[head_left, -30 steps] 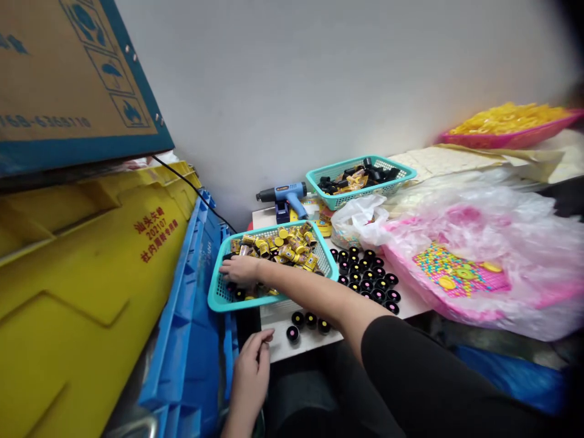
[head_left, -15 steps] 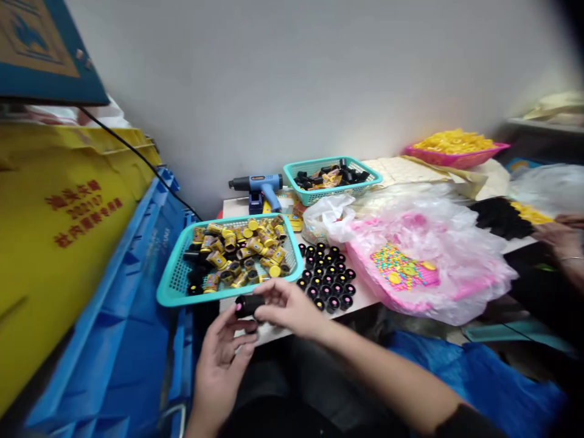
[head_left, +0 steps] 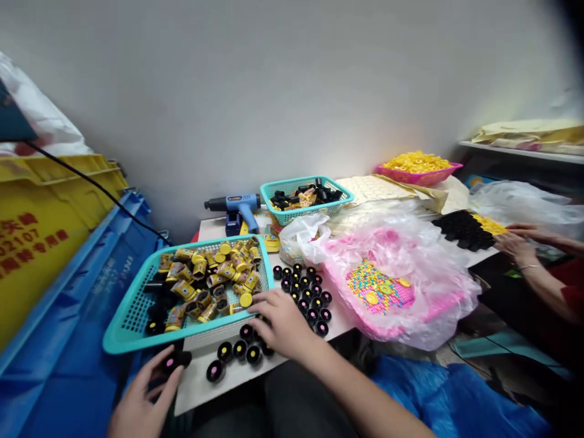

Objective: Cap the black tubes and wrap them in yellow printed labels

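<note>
My left hand (head_left: pixel 148 389) pinches a small black cylinder (head_left: pixel 176 361) between thumb and fingers, a pink disc showing at its end. It is just off the table's front left corner. My right hand (head_left: pixel 283 322) lies palm down, fingers stretched apart, over a row of black cups (head_left: pixel 239 348) with yellow or pink centres; some are hidden under it. Its fingertips are beside the rim of a turquoise basket (head_left: pixel 269 258) of yellow labelled little jars (head_left: pixel 185 289) and black pieces. More black cups (head_left: pixel 312 302) stand in rows to the right.
A pink basket (head_left: pixel 356 322) lined with clear plastic holds coloured beads. Behind are a blue heat gun (head_left: pixel 246 207), a second turquoise basket (head_left: pixel 292 216) and a plastic bag (head_left: pixel 301 240). Blue crates (head_left: pixel 77 316) stand left. A co-worker's hands (head_left: pixel 520 243) are at right.
My hands have moved apart: the left went down and left with the black cylinder, while the right let go of it and came over the cups. The view has shifted, showing more cups in front.
</note>
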A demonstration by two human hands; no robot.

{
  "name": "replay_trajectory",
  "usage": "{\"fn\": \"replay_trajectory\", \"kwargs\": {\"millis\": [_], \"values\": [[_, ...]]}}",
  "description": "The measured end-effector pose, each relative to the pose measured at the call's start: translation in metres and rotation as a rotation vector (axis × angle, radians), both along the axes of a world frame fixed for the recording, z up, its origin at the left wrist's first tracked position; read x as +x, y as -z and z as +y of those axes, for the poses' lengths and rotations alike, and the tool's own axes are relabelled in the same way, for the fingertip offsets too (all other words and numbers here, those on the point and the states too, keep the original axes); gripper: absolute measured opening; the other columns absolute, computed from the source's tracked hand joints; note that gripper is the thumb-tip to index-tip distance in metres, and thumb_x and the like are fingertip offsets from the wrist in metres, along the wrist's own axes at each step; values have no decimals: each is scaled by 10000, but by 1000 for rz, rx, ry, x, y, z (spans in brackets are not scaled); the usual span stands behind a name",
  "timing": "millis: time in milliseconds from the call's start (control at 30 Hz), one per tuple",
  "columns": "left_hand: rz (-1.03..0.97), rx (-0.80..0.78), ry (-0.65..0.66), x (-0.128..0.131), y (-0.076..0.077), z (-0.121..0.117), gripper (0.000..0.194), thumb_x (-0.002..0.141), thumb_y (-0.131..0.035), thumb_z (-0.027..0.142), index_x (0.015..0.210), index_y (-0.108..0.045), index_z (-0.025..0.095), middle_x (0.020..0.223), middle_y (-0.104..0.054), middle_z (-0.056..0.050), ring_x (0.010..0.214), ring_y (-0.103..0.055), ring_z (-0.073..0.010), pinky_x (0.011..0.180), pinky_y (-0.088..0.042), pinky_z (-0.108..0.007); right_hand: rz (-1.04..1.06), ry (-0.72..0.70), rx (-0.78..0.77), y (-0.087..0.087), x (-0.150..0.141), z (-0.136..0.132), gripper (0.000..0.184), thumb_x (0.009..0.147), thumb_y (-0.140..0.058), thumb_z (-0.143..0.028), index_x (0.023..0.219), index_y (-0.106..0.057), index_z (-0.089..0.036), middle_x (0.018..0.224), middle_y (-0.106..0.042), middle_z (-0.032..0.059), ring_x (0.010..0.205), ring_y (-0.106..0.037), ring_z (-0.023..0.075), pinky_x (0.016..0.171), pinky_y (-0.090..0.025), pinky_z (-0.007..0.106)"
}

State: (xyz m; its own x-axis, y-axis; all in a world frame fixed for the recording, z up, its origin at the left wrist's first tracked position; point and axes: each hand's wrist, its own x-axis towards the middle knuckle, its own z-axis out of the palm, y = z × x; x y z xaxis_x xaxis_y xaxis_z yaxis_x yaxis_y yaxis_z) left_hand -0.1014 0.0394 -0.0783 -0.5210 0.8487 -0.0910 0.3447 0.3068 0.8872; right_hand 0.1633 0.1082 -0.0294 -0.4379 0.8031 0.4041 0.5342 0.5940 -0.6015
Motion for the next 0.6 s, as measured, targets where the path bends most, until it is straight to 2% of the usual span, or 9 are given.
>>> {"fn": "replay_trajectory", "kwargs": {"millis": [100, 167, 233, 300, 400, 467, 600], "values": [[0, -52, 49, -14, 17, 11, 641, 449, -713, 542, 991, -673, 201, 968, -712, -85, 933, -682, -307, 725, -597, -346, -396, -42, 77, -6, 5, 36, 176, 893, -563, -309, 970, -685, -208, 1080, -687, 87, 1088, -523, 261, 958, -311, 466], [3, -24, 98, -18, 30, 14, 564, 492, -711, 526, 964, -682, 219, 1023, -716, -70, 944, -687, -295, 729, -603, -326, -533, -136, 98, -5, 3, 50, 220, 927, -509, -321, 895, -690, -200, 944, -718, 75, 980, -577, 232, 950, -299, 453], [12, -9, 134, -19, 40, 15, 530, 554, -697, 519, 997, -681, 229, 1122, -696, -61, 972, -686, -284, 757, -602, -312, -574, -230, 130, -2, -1, 55, 242, 926, -508, -378, 940, -684, -212, 868, -726, 60, 893, -607, 206, 926, -315, 410], [18, -15, 178, -19, 44, 14, 531, 600, -681, 511, 1048, -678, 227, 1203, -668, -60, 1015, -674, -286, 796, -593, -314, -590, -293, 169, 3, -5, 56, 276, 906, -530, -432, 1054, -656, -235, 880, -729, 52, 872, -618, 196, 877, -340, 362], [13, -7, 260, -16, 45, 11, 524, 639, -662, 500, 1083, -681, 223, 1245, -652, -56, 1117, -622, -306, 885, -559, -350, -616, -265, 195, 9, -15, 57, 280, 922, -504, -419, 1097, -635, -245, 892, -731, 44, 842, -627, 190, 767, -368, 315], [16, 13, 304, -13, 45, 11, 519, 660, -637, 502, 1093, -683, 220, 1240, -658, -52, 1205, -557, -310, 984, -489, -386, -635, -236, 198, 8, -23, 58, 278, 929, -491, -415, 1096, -636, -246, 900, -732, 39, 837, -629, 194, 709, -376, 303], [41, 3, 280, -7, 53, 17, 518, 679, -570, 537, 1082, -694, 236, 1220, -671, -27, 1252, -511, -312, 1085, -359, -454, -651, -219, 200, -4, -26, 57, 316, 923, -500, -438, 1104, -645, -224, 911, -734, 49, 883, -628, 200, 704, -404, 291]]}}
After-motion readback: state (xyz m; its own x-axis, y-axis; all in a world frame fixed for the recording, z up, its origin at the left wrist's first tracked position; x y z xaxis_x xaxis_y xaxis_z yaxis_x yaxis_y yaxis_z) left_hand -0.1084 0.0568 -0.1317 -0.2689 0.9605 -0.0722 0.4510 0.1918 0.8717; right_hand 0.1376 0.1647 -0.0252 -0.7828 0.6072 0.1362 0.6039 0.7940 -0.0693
